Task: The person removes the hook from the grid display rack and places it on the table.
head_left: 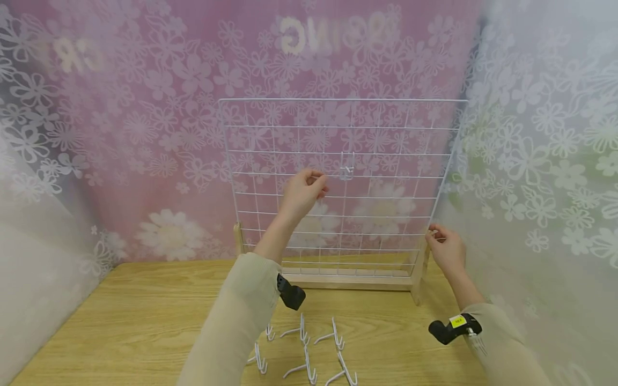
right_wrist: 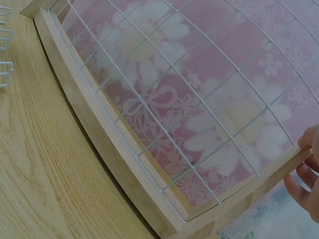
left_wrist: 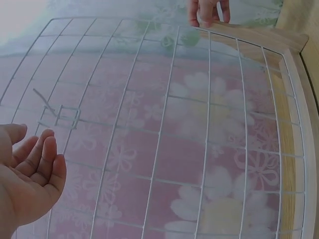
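A white wire grid panel (head_left: 344, 99) stands upright in a wooden stand (head_left: 347, 282) on the table. One white wire hook (head_left: 347, 172) hangs on the grid a little right of its middle, its prong sticking out in the left wrist view. Just left of this hook is my left hand (head_left: 300, 194), its fingers loosely bent with nothing between them. My right hand (head_left: 449, 251) holds the top of the stand's right post (right_wrist: 259, 191), thumb on one side and fingers on the other, beside the grid's edge.
Several loose white hooks (head_left: 308, 364) lie on the wooden table (head_left: 120, 327) in front of the stand, some partly behind my left sleeve (head_left: 236, 316). A pink flowered curtain (head_left: 164, 134) hangs behind the grid, and a pale flowered curtain (head_left: 545, 177) closes the right side.
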A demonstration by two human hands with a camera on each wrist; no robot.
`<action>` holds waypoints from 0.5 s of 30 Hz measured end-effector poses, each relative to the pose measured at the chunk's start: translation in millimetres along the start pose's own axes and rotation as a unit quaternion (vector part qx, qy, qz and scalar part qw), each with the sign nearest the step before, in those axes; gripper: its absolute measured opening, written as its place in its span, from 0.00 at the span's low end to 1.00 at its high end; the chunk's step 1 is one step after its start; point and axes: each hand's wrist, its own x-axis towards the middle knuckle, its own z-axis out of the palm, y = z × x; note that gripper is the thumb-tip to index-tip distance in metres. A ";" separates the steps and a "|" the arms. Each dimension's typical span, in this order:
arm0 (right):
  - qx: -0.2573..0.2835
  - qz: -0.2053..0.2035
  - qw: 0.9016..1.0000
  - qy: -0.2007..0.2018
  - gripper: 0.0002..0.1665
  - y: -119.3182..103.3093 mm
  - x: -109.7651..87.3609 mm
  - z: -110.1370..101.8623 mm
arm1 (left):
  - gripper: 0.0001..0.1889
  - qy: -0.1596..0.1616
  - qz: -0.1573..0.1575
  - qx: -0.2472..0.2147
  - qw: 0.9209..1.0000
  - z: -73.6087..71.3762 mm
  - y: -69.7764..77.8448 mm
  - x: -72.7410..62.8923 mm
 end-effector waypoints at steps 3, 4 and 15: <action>0.000 -0.001 1.000 -0.001 0.14 -0.6 0.2 -0.8 | 0.16 -0.003 -0.005 -0.004 1.000 3.9 5.0 5.0; 0.001 -0.001 1.000 -0.001 0.14 -0.7 0.1 -0.9 | 0.16 -0.004 -0.007 -0.008 1.000 5.1 6.4 6.4; -0.002 -0.002 1.000 0.008 0.13 -0.8 -0.4 -0.1 | 0.17 -0.021 -0.011 -0.014 1.000 20.3 17.9 17.5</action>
